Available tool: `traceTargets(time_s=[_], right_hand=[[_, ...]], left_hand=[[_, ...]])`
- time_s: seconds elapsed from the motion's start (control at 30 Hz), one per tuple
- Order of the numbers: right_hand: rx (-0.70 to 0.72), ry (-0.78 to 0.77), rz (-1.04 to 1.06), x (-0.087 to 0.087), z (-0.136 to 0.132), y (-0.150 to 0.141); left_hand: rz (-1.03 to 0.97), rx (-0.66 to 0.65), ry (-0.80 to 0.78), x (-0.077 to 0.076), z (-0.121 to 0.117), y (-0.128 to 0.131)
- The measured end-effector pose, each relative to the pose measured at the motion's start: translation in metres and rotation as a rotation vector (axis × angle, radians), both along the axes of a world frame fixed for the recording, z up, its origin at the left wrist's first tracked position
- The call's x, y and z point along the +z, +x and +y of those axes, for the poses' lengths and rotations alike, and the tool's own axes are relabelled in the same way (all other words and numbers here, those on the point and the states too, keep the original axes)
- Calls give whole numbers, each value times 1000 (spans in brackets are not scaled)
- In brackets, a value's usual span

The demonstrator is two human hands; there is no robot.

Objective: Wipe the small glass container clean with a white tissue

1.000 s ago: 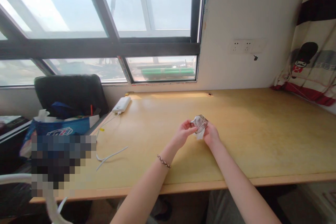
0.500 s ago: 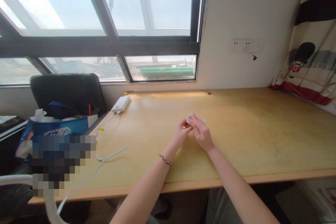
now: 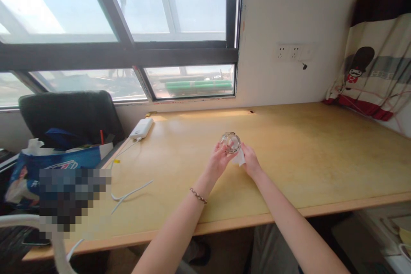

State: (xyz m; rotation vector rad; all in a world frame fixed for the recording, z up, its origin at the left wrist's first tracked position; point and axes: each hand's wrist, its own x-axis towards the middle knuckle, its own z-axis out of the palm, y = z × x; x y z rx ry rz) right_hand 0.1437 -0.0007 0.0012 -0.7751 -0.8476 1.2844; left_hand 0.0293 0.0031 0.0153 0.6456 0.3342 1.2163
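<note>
- While the left hand (image 3: 218, 160) curves its fingers around the lower left side of a clear round glass (image 3: 231, 140), the right hand (image 3: 252, 162) is at the glass's right side with a white tissue (image 3: 239, 158).
- Left hand: partly closed, with the glass in its grasp; how firmly it grips, I cannot tell.
- Right hand: half curled, the tissue at its fingers; whether those fingers also touch the glass, I cannot tell.
- Glass: held up over the desk (image 3: 305, 162), in front of the person, its round face tilted toward the camera. The tissue hangs just below its right edge.
- On the left wrist, a braided bracelet (image 3: 198, 196).
- On the desk's far left corner lies a white power bank (image 3: 141, 128); a white cable (image 3: 136, 190) runs from its near end, and a loop of it lies on the desk, well apart from the hands.
- Beyond the desk's left edge, a black chair (image 3: 67, 109) stands behind a blue bag (image 3: 88, 157). Pixel blocks hide part of the bag.
- Behind the desk, a window (image 3: 183, 8); on the wall to its right, sockets (image 3: 287, 52).
- At far right, a printed curtain (image 3: 382, 68) hangs to the desk.
</note>
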Motion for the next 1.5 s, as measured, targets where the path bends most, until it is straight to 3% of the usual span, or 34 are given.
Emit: traceTargets(time_s=[0.13, 0.33, 0.47, 0.67, 0.83, 0.97, 1.13, 1.23, 1.33, 1.5], right_hand=[[-20, 44, 47, 2, 1, 1], [-300, -63, -71, -7, 11, 13], [-305, -35, -202, -5, 9, 14], [-165, 149, -331, 0, 0, 3], [-57, 394, -685, 0, -10, -7], [-11, 612, -1087, 0, -17, -14], [-76, 606, -1362, -3, -22, -19], [-170, 557, -1304, -4, -21, -22], [-236, 502, -1081, -1, -19, -23], [-138, 437, -646, 10, -19, -19]], left_hand=[[-41, -149, -77, -3, -4, 2], [-43, -324, -233, -16, -2, 3], [3, -260, -250, -22, 0, 8], [-49, 21, -272, -16, 1, 10], [-119, 141, -266, -15, 10, 2], [-145, 120, -283, -21, 14, -2], [-136, -30, -309, -20, 11, 0], [-120, -4, -244, -15, 9, 1], [-109, 25, -178, -9, 7, 0], [-84, -56, -190, -6, 7, -3]])
